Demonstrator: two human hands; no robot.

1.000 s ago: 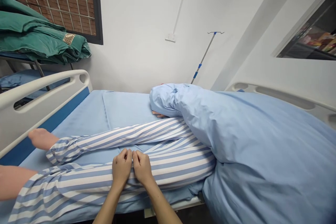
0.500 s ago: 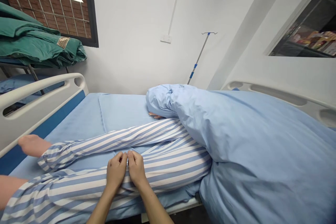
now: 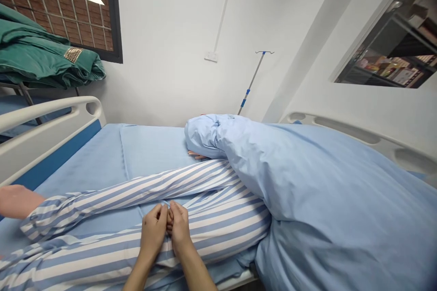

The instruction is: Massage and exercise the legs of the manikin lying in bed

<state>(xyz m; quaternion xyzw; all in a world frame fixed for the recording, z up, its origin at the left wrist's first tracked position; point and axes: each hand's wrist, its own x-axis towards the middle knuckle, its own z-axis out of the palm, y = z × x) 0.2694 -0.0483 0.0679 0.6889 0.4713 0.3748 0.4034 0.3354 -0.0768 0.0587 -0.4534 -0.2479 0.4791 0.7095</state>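
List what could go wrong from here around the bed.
The blue quilt appears to hang past the near edge of the bed, so it might slip down. Fingers poking out beneath it could snag if it is pulled. The left hand and right hand are over the striped trousers; pressing down might bunch the cloth.

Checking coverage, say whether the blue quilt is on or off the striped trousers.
Mostly off: the striped trousers lie uncovered except where the blue quilt overlaps their top.
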